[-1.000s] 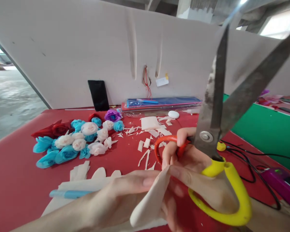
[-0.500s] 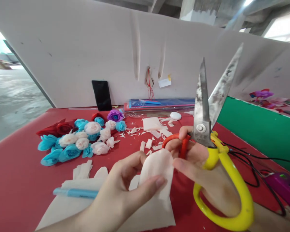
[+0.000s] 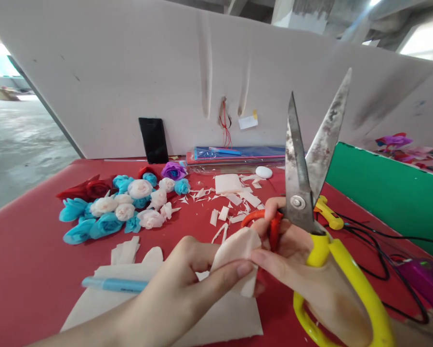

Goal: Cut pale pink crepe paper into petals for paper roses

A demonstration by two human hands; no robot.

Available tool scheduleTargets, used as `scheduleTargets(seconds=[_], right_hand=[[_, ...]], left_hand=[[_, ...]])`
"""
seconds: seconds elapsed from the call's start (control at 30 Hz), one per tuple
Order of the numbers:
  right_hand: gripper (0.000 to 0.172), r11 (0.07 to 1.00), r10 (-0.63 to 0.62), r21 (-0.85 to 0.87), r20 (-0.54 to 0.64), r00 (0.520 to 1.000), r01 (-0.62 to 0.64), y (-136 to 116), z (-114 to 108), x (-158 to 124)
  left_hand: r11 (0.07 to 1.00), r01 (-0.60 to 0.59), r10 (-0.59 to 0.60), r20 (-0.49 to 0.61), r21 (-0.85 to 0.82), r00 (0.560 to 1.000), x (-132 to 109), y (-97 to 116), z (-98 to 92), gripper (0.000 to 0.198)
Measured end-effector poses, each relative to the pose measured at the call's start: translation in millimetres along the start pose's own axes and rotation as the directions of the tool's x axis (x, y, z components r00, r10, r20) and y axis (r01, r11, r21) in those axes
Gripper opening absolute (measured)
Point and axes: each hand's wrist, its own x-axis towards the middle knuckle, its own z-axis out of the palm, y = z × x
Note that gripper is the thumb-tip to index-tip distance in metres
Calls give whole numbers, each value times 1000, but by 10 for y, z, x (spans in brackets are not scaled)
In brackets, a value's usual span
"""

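My left hand pinches a cream paper petal piece with a rounded top, its thumb lying across the front. My right hand has large scissors hooked on its fingers, with their worn metal blades spread and pointing up. One handle loop is yellow, the other red. The right thumb and fingertips also meet the petal's right edge. Below the hands lies a cream paper sheet, with a light blue pen resting on it.
Blue, white, red and purple paper flowers are heaped at the left. Paper scraps litter the red table behind my hands. A black phone leans on the back panel. A yellow tool and black cables lie right, beside a green board.
The petal piece now bends over toward me at its top, where it stood flatter before. My right thumb has moved left onto its edge, and the scissors have shifted slightly left and down.
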Motion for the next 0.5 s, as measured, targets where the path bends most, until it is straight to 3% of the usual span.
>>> scheduleTargets(seconds=[0.37, 0.5], right_hand=[[16, 996, -70, -69, -80, 994, 65, 44, 12, 23], [10, 997, 59, -51, 53, 997, -57, 116, 14, 14]], left_hand=[[972, -62, 47, -74, -225, 996, 18, 70, 44, 34], [949, -129, 87, -154, -286, 984, 10, 102, -25, 37]])
